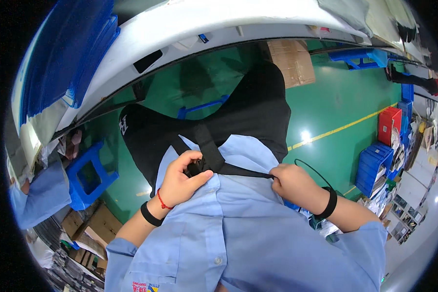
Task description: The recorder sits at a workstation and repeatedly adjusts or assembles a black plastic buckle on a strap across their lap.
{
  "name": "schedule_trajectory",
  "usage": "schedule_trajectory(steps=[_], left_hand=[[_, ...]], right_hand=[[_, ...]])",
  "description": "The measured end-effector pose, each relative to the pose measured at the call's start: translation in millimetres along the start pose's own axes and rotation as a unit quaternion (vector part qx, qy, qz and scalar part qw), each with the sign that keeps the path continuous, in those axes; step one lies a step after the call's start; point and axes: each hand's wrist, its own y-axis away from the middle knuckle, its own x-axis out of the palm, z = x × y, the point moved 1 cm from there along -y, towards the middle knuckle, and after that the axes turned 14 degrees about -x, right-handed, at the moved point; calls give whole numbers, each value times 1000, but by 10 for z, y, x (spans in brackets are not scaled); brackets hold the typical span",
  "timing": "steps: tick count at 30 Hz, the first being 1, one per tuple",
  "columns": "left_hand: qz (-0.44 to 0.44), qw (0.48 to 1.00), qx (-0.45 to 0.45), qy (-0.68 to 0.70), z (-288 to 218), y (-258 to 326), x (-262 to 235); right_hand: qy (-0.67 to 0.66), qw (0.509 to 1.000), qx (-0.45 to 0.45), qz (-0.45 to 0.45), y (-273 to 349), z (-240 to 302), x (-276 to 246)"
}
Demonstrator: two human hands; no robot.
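Note:
A black fabric strap (243, 171) runs across my waist over the light blue shirt (248, 214). My left hand (180, 180) is curled around a bunched black part of it, thumb and fingers nearly meeting. From there a wide loose end (208, 146) of the strap lies forward over my lap. At my right hip, my right hand (297, 184) pinches the strap and holds it stretched. Black trousers (258, 107) cover my spread legs. Dark bands circle both wrists, and a red cord is on the left one. Whatever lies inside the left hand's grip is partly hidden.
A white table edge (190, 41) curves ahead of my knees, with stacked blue sheets (73, 53) at its left. Blue stools (90, 175) stand nearby. A cardboard box (291, 63) rests under the table. Blue crates (374, 165) and a red crate (389, 125) line the right.

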Motion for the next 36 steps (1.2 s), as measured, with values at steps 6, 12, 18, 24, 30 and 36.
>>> schedule_trajectory(steps=[6,12,18,24,30,36], left_hand=[[-17,1000,3,25,86,-1,-38],[-2,996,73,43,96,18,-82],[-15,994,112,2,19,69,-95],[-64,988,108,87,105,116,-112],[-30,988,51,143,126,98,-174],[89,971,-101,200,149,83,-186]], right_hand=[[14,997,-14,-81,41,104,207],[-7,979,-124,-163,-355,190,255],[-54,964,-218,-141,-839,441,142],[28,929,-328,-167,-963,527,87],[120,861,-419,-262,-929,476,70],[121,847,-446,-264,-937,526,72]])
